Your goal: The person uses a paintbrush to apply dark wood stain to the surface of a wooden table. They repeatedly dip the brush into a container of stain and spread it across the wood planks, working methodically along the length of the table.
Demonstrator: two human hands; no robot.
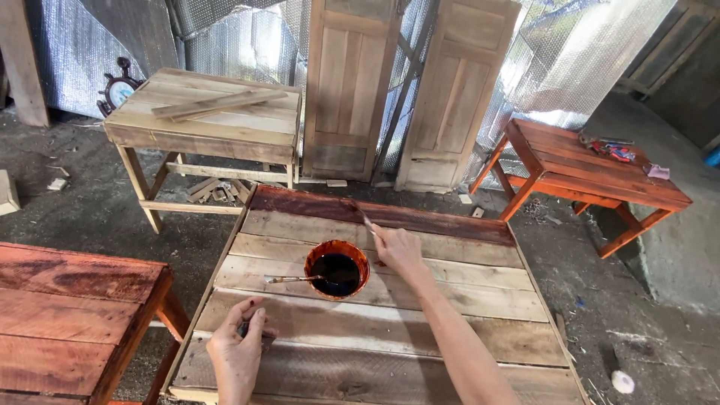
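A plank tabletop [450, 300] of bare wood lies below me; its far plank [420, 212] is stained dark red-brown. My right hand [396, 251] holds a thin brush [367, 220] whose tip touches the stained far plank. An orange bowl [337, 270] of dark stain sits mid-table, just left of that hand, with a second brush [289, 280] resting across its rim. My left hand [238, 352] rests near the front left edge, fingers curled around a small dark object that I cannot make out.
A red-stained table [67, 315] stands at the left, another [592, 169] at the right with small tools on it. An unstained table [206, 120] with loose slats stands behind. Two wooden door panels [409, 90] lean on a foil-covered wall. Wood scraps litter the concrete floor.
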